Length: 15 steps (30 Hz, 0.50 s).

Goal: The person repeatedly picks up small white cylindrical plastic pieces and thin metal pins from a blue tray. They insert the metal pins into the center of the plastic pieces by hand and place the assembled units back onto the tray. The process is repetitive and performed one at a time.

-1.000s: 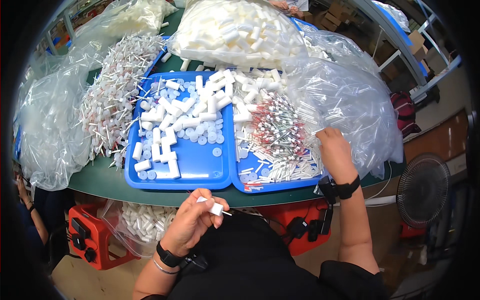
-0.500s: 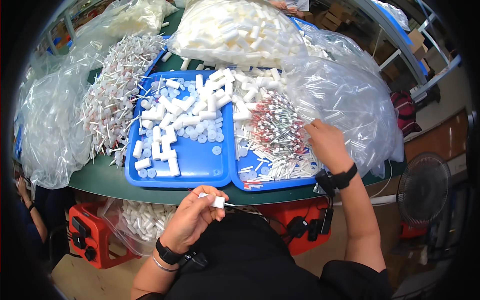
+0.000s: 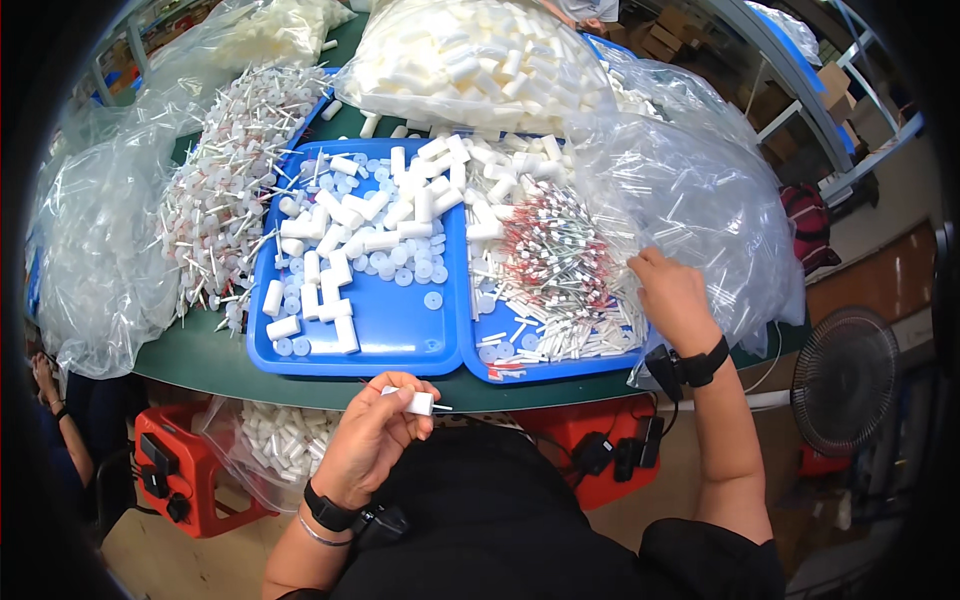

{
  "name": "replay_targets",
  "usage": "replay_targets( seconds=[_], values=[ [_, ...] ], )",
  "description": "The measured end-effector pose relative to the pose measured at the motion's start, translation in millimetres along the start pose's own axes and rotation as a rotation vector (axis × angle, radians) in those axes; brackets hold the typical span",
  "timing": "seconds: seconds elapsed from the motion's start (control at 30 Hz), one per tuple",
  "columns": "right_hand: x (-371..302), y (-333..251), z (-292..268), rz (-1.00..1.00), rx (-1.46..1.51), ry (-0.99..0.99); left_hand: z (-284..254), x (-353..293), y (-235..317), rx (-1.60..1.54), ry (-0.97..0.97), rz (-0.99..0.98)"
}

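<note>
My left hand (image 3: 368, 440) pinches a white cylinder (image 3: 420, 403) between thumb and fingers, just off the table's front edge. A thin white rod pokes out of its right end. My right hand (image 3: 676, 298) is at the right side of the right blue tray (image 3: 560, 371), fingers drawn together; whatever lies between the fingertips is too small to make out. Beside it are a heap of thin parts with red and dark wires (image 3: 555, 245) and many short white tubes (image 3: 590, 340). White cylinders (image 3: 345, 333) and translucent discs (image 3: 433, 300) lie in the left blue tray (image 3: 410, 350).
Behind the trays bulges a clear bag of white cylinders (image 3: 470, 65). A pile of disc-and-rod pieces (image 3: 215, 190) stands left, near a plastic bag (image 3: 105, 250). Another clear bag (image 3: 690, 200) lies right. Below are red stools (image 3: 205, 450); a fan (image 3: 846, 380) stands at right.
My right hand has drawn slightly right and toward me, away from the wired heap. My left hand has shifted a little left, still holding the white cylinder.
</note>
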State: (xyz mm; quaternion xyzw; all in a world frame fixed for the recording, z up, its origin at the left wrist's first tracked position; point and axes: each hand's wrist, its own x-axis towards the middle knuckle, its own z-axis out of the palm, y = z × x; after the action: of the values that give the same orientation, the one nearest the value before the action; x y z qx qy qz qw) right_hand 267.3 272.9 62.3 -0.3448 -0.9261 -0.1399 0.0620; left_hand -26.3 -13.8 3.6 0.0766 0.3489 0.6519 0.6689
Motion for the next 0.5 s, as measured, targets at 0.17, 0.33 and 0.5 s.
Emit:
replay_targets(
  seconds=[0.17,0.33,0.5],
  values=[
    [-4,10,-7,0.086,-0.063,-0.079,-4,0,-1,-0.004,-0.006,-0.001],
    [-2,7,-28,0.211,-0.037,0.052,0,0,2,-0.018,-0.005,-0.01],
    [2,-18,-46,0.135,0.038,0.353,7,7,2,-0.011,-0.007,-0.032]
  ],
)
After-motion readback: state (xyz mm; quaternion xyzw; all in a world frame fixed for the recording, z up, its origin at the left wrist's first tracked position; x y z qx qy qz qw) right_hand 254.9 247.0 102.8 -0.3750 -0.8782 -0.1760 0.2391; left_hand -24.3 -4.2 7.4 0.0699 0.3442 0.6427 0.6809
